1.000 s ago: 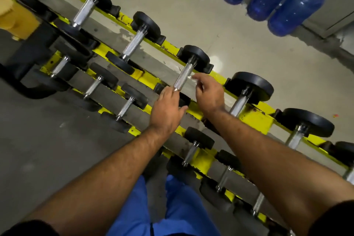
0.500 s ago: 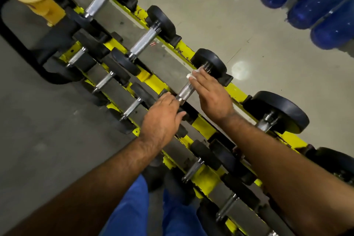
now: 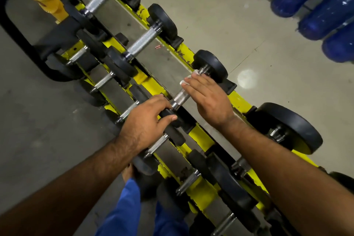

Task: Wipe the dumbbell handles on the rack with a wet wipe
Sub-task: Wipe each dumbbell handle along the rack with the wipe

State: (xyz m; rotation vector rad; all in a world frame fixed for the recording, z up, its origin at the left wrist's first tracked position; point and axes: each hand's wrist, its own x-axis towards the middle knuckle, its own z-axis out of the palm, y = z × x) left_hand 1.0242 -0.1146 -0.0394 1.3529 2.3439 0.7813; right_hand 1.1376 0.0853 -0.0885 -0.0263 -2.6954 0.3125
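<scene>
Two bare hands are working at one dumbbell on the upper tier of the yellow rack (image 3: 203,136); the right hand (image 3: 208,99) is lying over the far half of the knurled handle (image 3: 181,96), its fingers extended and pressing a white wet wipe (image 3: 186,80) against the steel, close to the dumbbell's far black head (image 3: 212,65), which is sitting at the rack's far rail; only two small white edges of the wipe are showing past the fingertips; the left hand (image 3: 147,122) is curling its fingers and thumb round the near black head (image 3: 170,114) of the same dumbbell, at the near rail of that tier, gripping it. Four upper-tier dumbbells are showing clearly, lying across the rails side by side, with the one being wiped third from the left end; a dark edge of another is showing at the right edge of the view; on the lower tier at least six smaller chrome handles are showing, though the ones toward the right end are partly hidden by the forearms. Five blue water bottles (image 3: 329,11) are lying in a row on the grey floor (image 3: 229,25) beyond the rack, well apart from it; one yellow object (image 3: 47,0) is sitting behind the rack's left end; blue trouser legs (image 3: 126,209) are showing below the hands.
</scene>
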